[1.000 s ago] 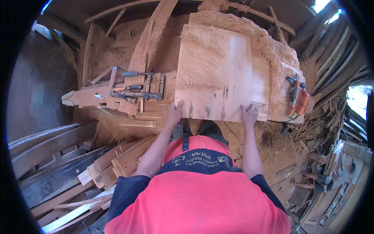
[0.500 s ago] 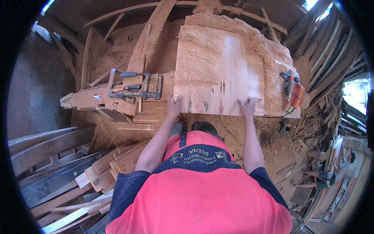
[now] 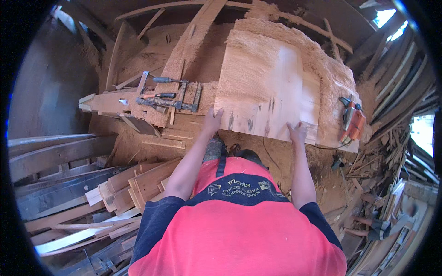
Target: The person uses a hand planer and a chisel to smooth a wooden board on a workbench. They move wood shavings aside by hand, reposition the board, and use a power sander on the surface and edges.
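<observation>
A broad pale wooden board (image 3: 281,108) lies on the shaving-covered bench, its upper left part under curly wood shavings (image 3: 251,69). My left hand (image 3: 212,120) grips its near left corner, thumb on top. At its near right corner my right hand (image 3: 297,133) holds the edge, thumb also above. The fingers under the board are hidden. Another pale board (image 3: 311,99) shows beneath it on the right. Further right rests a red corded power tool (image 3: 353,123) with a black handle, which looks like a hand planer.
Left of the board, bar clamps (image 3: 188,96) and an orange-and-black handled tool (image 3: 159,95) lie on a narrow bench. Stacked planks (image 3: 138,184) fill the lower left. Scrap wood (image 3: 375,152) is heaped at right; another person (image 3: 380,227) is at lower right.
The whole view has shifted and tilted a little, so the bench appears further right. Both hands keep their places at the board's near corners.
</observation>
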The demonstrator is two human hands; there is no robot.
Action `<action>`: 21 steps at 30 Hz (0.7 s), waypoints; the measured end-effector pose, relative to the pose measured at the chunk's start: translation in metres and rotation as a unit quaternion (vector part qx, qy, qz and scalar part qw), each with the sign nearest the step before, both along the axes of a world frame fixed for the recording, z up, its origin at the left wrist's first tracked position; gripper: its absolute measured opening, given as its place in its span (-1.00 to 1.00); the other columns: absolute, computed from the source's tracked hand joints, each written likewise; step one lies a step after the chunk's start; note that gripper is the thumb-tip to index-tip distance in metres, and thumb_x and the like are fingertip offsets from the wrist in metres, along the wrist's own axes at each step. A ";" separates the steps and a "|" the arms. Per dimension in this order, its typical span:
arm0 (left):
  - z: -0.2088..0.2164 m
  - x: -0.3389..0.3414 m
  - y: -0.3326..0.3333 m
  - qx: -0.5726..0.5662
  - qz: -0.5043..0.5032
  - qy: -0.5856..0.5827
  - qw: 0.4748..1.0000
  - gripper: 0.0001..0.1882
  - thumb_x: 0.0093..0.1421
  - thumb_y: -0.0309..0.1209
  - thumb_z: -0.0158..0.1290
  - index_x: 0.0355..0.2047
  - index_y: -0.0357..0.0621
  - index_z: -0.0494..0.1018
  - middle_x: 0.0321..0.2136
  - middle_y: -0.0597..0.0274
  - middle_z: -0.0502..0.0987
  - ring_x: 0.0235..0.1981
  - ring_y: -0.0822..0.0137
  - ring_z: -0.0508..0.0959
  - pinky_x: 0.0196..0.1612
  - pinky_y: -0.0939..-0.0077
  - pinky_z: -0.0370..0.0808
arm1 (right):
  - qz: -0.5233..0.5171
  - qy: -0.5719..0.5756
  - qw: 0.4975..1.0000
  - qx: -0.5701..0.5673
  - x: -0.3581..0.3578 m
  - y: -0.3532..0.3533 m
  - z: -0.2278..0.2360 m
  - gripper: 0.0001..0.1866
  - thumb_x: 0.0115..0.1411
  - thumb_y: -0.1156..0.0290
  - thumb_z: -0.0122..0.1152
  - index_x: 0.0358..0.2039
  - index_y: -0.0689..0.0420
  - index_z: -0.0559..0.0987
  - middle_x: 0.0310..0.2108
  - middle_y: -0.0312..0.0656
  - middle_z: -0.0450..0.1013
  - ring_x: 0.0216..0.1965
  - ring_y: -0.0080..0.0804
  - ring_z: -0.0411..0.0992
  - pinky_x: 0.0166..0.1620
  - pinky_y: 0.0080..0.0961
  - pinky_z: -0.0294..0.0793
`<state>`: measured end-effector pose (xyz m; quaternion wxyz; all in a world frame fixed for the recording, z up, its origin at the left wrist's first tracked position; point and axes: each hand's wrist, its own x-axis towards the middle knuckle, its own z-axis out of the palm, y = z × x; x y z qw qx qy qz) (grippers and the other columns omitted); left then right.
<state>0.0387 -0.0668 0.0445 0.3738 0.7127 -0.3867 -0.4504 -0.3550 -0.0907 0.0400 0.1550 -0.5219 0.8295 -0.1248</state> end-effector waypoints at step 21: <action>-0.121 0.221 -0.086 0.149 0.445 0.458 0.755 -0.52 0.20 -0.25 0.24 0.06 -0.15 0.40 -0.05 0.11 0.53 -0.08 0.19 0.55 -0.04 0.09 0.54 | -0.005 -0.021 0.966 -0.256 0.164 -0.024 0.076 -0.69 0.22 0.40 0.26 -0.03 0.18 0.58 -0.09 -0.14 0.51 -0.03 -0.24 0.43 -0.07 -0.33 0.42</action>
